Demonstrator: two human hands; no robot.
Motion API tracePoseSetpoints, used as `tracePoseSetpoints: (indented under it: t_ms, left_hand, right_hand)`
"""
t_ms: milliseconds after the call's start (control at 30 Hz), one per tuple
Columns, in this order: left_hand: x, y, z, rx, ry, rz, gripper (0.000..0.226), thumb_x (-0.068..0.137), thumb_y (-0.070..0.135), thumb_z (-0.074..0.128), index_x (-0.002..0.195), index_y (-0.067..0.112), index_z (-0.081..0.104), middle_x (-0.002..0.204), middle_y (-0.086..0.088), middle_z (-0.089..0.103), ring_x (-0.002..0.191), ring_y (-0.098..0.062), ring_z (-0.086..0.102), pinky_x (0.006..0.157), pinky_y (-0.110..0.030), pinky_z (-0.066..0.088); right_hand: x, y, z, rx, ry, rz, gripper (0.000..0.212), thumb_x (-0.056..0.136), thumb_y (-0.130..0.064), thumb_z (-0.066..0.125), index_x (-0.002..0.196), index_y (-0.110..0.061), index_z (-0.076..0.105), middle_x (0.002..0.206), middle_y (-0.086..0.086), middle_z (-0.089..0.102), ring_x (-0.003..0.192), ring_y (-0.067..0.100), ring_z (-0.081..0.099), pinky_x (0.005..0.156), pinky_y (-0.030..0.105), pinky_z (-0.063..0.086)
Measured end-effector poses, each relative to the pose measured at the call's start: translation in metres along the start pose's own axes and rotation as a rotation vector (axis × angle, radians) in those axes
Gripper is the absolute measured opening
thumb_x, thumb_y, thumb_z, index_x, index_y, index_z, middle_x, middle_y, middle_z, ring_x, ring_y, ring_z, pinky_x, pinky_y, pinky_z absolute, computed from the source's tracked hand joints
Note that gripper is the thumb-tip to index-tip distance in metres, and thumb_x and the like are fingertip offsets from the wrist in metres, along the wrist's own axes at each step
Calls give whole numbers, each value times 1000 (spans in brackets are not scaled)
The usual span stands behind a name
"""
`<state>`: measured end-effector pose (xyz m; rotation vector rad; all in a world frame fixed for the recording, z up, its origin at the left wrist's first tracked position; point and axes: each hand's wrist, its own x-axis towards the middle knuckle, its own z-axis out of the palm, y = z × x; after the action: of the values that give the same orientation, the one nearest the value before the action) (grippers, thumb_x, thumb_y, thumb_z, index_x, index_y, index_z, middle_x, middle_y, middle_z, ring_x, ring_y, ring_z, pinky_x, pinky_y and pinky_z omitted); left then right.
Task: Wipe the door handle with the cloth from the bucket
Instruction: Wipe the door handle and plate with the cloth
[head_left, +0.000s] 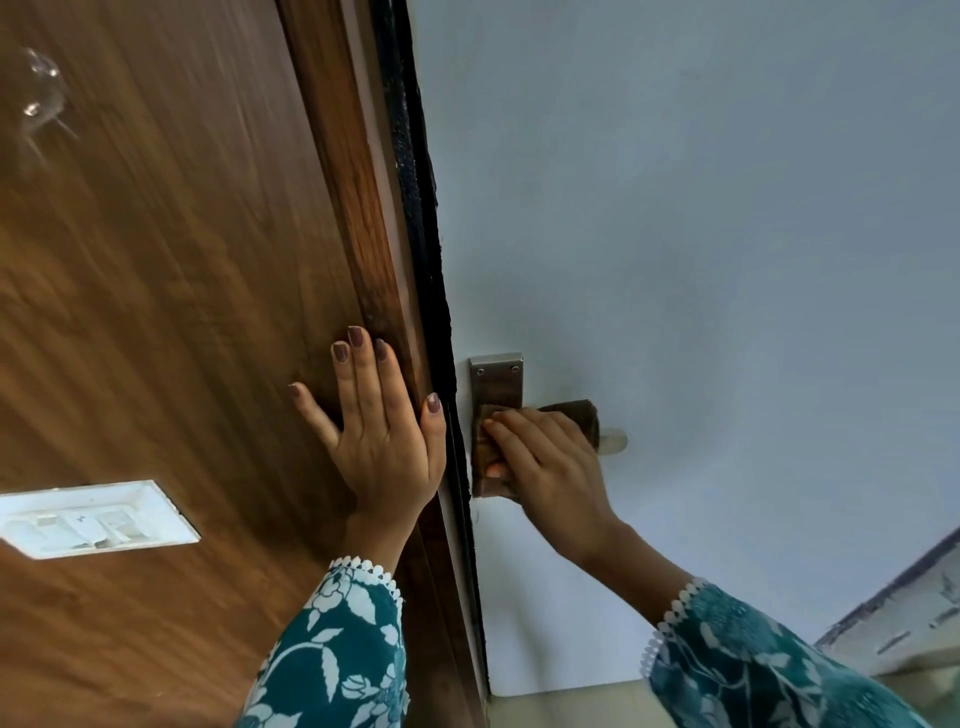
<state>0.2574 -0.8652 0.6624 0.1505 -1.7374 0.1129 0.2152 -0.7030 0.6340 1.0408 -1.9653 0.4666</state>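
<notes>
A metal door handle (497, 382) with a screwed steel plate sits on the pale blue door (701, 234); its lever tip pokes out at the right. My right hand (545, 462) presses a brown cloth (584, 415) around the lever and lower plate, covering most of them. My left hand (376, 426) lies flat with fingers spread on the brown wooden panel (156, 312), beside the black door edge. The bucket is out of view.
A white switch plate (93, 519) is set in the wooden panel at lower left. A black seal strip (421, 208) runs between panel and door. A bit of floor and skirting shows at lower right.
</notes>
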Motion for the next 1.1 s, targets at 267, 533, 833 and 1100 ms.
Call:
tracePoseSetpoints:
  t_ms: [267, 533, 833, 1100]
  left_hand:
    - [0, -2, -4, -31, -14, 0, 64, 98, 31, 36, 151, 14, 5, 161, 6, -7, 148, -16, 4, 116, -52, -1]
    - [-2, -3, -1, -37, 3, -11, 63, 98, 31, 37, 151, 13, 7, 161, 6, -4, 148, -16, 5, 116, -52, 0]
    - [0, 2, -1, -29, 12, -11, 62, 98, 28, 34, 151, 12, 7, 161, 3, -3, 148, -17, 6, 115, -54, 2]
    - [-1, 0, 0, -18, 18, 6, 61, 99, 28, 35, 151, 12, 7, 161, 4, -4, 148, -17, 6, 115, -53, -1]
  right_hand:
    - [5, -7, 1, -45, -69, -70, 29, 88, -24, 62, 111, -7, 68, 112, 9, 70, 107, 24, 63, 96, 34, 44]
    - [-15, 48, -33, -18, -157, 68, 43, 91, -39, 51, 112, -4, 66, 108, 10, 69, 99, 27, 64, 89, 37, 44]
    - [-18, 49, -41, -12, -151, 178, 43, 91, -37, 47, 106, -3, 67, 105, 10, 71, 95, 28, 65, 89, 34, 40]
    - [-7, 22, -21, 5, -153, 88, 44, 75, -28, 76, 112, -7, 67, 109, 8, 70, 101, 25, 65, 92, 37, 47]
